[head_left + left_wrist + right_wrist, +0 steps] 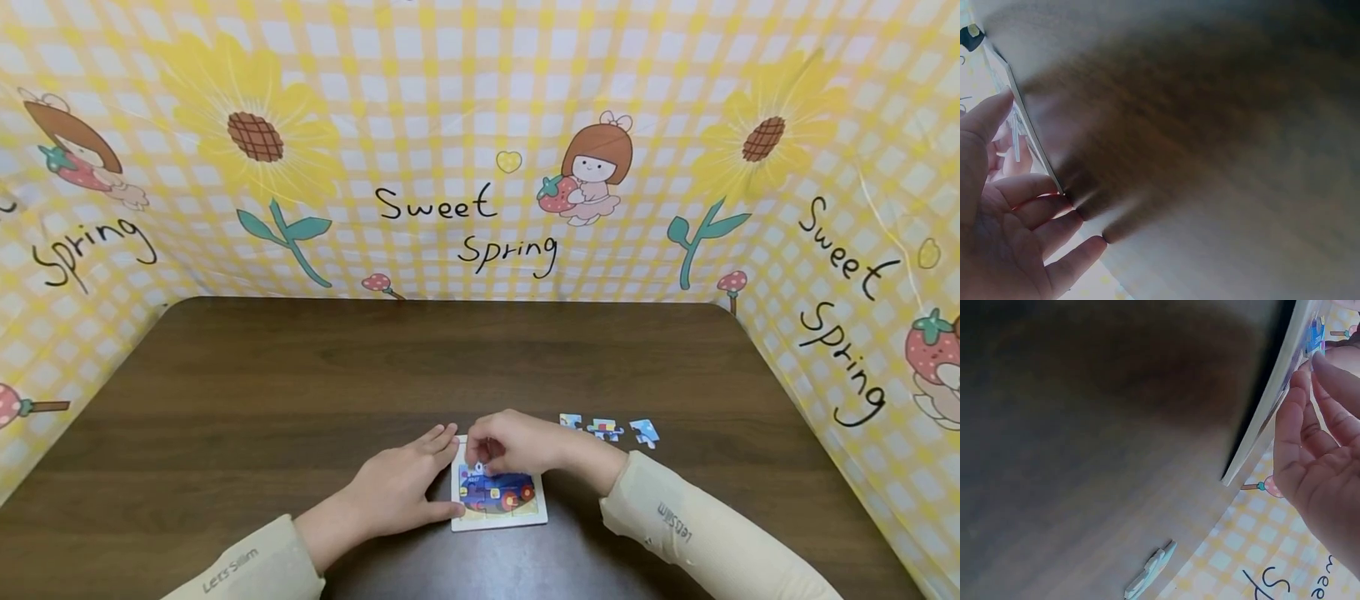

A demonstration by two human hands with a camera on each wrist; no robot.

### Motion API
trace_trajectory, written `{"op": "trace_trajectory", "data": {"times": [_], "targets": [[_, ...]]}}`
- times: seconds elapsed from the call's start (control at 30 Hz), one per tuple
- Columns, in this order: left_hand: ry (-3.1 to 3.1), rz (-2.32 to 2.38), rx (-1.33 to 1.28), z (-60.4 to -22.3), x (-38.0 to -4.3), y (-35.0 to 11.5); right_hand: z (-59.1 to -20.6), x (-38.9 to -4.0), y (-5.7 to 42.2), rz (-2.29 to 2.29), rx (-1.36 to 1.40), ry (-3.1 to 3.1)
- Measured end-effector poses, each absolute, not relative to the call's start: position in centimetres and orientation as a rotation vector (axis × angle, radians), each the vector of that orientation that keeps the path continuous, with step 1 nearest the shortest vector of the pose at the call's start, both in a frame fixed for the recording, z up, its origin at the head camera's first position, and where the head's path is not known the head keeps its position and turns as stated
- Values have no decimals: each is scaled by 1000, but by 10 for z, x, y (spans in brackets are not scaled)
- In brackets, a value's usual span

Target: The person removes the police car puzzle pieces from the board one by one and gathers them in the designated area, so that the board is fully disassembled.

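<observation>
- Right sleeve (697,533) foremost; right hand (517,442) pinches puzzle piece (1315,336), far-left part of puzzle board (498,526) below.
- Left hand (393,490) along board's left edge, thumb spread from fingers.
- Loose pieces (604,430) farther right.

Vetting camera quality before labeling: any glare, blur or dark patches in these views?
Head: mostly sharp, with a pale sheen on the table below the puzzle board. Left wrist: table blurred, dark streaks running from the left hand. Right wrist: table murky, dark toward the upper left, a black band along the puzzle board's edge; the right hand is clearer.
</observation>
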State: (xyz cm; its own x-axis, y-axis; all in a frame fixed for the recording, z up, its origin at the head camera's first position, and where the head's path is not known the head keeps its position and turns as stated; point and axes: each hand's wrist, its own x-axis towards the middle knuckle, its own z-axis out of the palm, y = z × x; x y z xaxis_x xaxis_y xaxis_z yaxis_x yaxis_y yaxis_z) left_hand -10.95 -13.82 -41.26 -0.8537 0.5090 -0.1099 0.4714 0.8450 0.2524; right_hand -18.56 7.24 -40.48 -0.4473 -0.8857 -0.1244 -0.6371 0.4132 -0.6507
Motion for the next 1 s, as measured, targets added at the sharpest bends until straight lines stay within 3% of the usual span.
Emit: {"op": "trace_trajectory", "data": {"times": [1.0], "targets": [[2835, 306, 767, -413, -113, -137, -399, -179, 98, -936, -1173, 2192]]}}
